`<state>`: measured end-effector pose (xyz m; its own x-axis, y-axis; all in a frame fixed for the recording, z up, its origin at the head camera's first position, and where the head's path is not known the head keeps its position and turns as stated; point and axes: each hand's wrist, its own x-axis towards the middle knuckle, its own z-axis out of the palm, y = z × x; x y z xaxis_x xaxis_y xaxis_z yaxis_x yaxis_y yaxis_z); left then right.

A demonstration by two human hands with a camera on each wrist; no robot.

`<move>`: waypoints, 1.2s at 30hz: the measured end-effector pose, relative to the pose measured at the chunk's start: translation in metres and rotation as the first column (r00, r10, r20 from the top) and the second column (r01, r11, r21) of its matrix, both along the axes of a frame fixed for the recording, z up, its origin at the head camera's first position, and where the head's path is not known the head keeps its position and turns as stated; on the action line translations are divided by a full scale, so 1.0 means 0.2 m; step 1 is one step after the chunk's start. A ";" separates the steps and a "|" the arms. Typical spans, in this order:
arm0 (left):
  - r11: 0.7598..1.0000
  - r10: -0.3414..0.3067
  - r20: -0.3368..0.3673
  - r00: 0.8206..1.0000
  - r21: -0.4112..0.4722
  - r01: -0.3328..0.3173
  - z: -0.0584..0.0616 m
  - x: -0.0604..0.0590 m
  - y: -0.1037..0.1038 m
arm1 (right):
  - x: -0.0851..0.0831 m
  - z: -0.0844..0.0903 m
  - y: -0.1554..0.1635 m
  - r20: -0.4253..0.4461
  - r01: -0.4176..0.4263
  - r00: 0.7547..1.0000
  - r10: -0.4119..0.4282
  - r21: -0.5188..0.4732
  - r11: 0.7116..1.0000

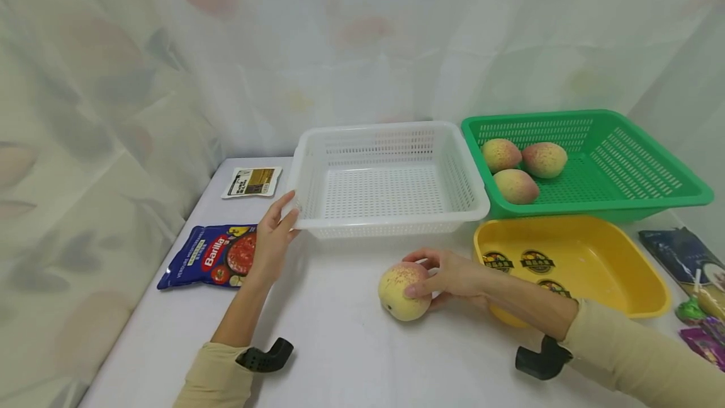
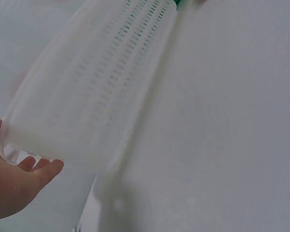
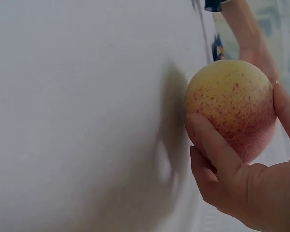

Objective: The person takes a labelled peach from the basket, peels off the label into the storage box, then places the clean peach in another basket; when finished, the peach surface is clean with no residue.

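A yellow-and-pink peach (image 1: 403, 291) is held in my right hand (image 1: 453, 276), thumb on one side and fingers around the other. The right wrist view shows the peach (image 3: 232, 106) with its shadow beside it on the white cloth. My left hand (image 1: 274, 238) grips the near left corner of a white plastic basket (image 1: 391, 222), which holds nothing. In the left wrist view the fingers curl under the rim of the basket (image 2: 87, 96). A green basket (image 1: 651, 200) to the right contains three peaches (image 1: 517, 186).
A yellow bin (image 1: 600, 263) with round black stickers stands before the green basket, under my right forearm. Left lie a blue Barilla sauce pouch (image 1: 215, 257) and a small white-and-brown packet (image 1: 253, 182). At the right edge are a dark packet (image 1: 674, 250) and wrapped sweets (image 1: 702, 339).
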<state>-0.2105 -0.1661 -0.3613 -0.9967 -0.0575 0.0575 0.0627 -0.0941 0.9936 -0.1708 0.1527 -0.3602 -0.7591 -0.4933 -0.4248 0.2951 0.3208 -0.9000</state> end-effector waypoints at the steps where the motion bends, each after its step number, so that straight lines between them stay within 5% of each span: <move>1: 1.000 -0.002 0.000 1.000 0.000 0.002 0.00 0.00 0.00 | 0.00 0.01 0.01 -0.002 -0.003 1.000 0.003 -0.010 1.000; 5: 1.000 -0.004 -0.004 1.000 0.009 0.004 -0.01 0.00 0.00 | -0.04 0.10 0.05 -0.033 -0.030 0.999 0.028 -0.048 0.998; 10: 1.000 -0.008 -0.014 1.000 0.000 0.008 -0.01 -0.01 -0.01 | -0.10 0.31 0.14 -0.106 -0.058 0.993 0.044 -0.134 0.989; 15: 1.000 -0.017 -0.017 1.000 0.006 0.017 -0.01 -0.01 -0.02 | -0.20 0.53 0.30 -0.167 -0.011 0.986 -0.023 -0.198 0.980; 19: 1.000 -0.023 -0.009 1.000 0.019 0.023 -0.01 -0.01 -0.02 | -0.31 0.62 0.50 -0.221 0.064 0.970 -0.097 -0.153 0.986; 27: 0.999 -0.028 -0.006 1.000 0.034 0.028 -0.01 0.00 -0.03 | -0.54 0.53 0.97 -0.280 0.168 0.944 -0.175 -0.049 0.985; 36: 0.999 -0.031 -0.006 1.000 0.028 0.031 -0.03 0.00 -0.05 | -0.67 0.33 1.28 -0.190 0.171 0.970 -0.153 0.081 0.982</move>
<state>-0.2109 -0.1753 -0.3664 -0.9977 -0.0284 0.0620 0.0651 -0.1244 0.9901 -0.3040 0.4096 -0.2948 -0.8943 -0.3209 -0.3117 0.1846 0.3700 -0.9105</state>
